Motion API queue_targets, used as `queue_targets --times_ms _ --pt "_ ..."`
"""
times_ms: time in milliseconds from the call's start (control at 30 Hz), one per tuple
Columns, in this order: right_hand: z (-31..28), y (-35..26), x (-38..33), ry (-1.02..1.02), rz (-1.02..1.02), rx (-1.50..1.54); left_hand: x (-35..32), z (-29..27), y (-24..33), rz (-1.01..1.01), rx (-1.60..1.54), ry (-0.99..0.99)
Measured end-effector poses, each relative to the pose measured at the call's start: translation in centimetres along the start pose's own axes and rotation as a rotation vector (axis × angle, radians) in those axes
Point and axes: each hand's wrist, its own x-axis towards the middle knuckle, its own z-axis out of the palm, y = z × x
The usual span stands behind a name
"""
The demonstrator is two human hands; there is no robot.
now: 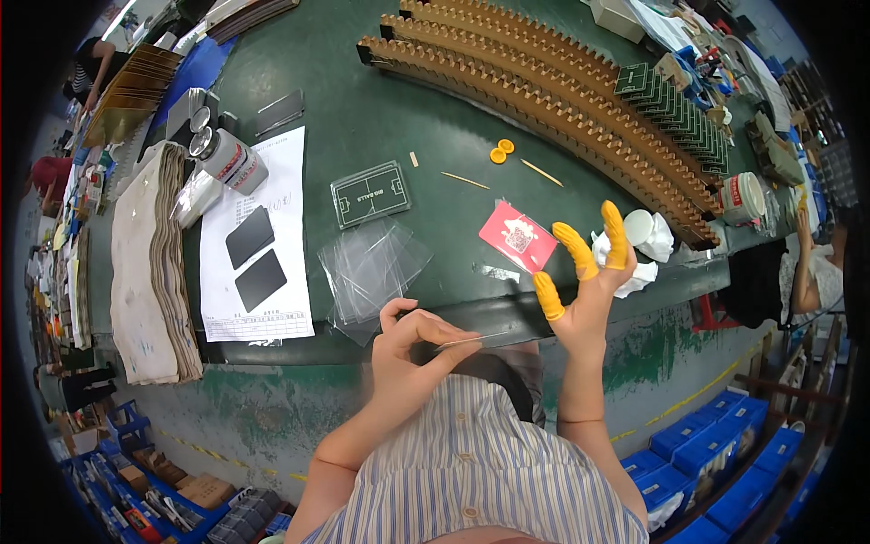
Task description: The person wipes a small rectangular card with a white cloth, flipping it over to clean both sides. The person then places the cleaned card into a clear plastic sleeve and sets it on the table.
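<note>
- Between the left hand's (pixel 405 352) thumb and forefinger: a thin sheet (pixel 490 336), edge-on, perhaps pinched to spare its faces.
- Right hand (pixel 584 304): fingers spread, empty; yellow caps (pixel 575 249), probably against smudges.
- Beyond its thumb: pink card (pixel 504 229).
- Beyond left fingers: clear sheets (pixel 372 272), likely for reach.

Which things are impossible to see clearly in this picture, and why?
In the head view:
Thin piece in the left hand: seen edge-on, so its faces are hidden.
White wads: partly hidden behind the right hand.
Clear sheets: they overlap, so their number is uncertain.
Lowest blue bin, lower right: cut off by the picture's edge.
</note>
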Motion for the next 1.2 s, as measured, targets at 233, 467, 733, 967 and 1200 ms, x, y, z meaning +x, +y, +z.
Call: queue_targets --times_ms 233,467,733,967,1200 --pt "1.0 0.2 0.9 -0.098 0.018 -0.046 0.3 0.0 0.1 0.004 0.035 0.025" --pt "1.5 -0.1 1.0 -0.128 -0.01 -0.045 0.8 0.0 -0.2 0.033 0.064 0.029" --pt "1.6 -0.4 1.2 -0.198 -0.007 -0.134 0.9 -0.3 -0.3 0.059 0.087 0.038" --pt "1.8 -0.5 1.2 -0.182 -0.013 -0.173 0.7 -0.4 -0.6 0.091 0.103 0.063" --pt "1.7 -0.4 1.0 -0.244 -0.028 -0.203 0.3 -0.4 -0.7 0.109 0.096 0.084"
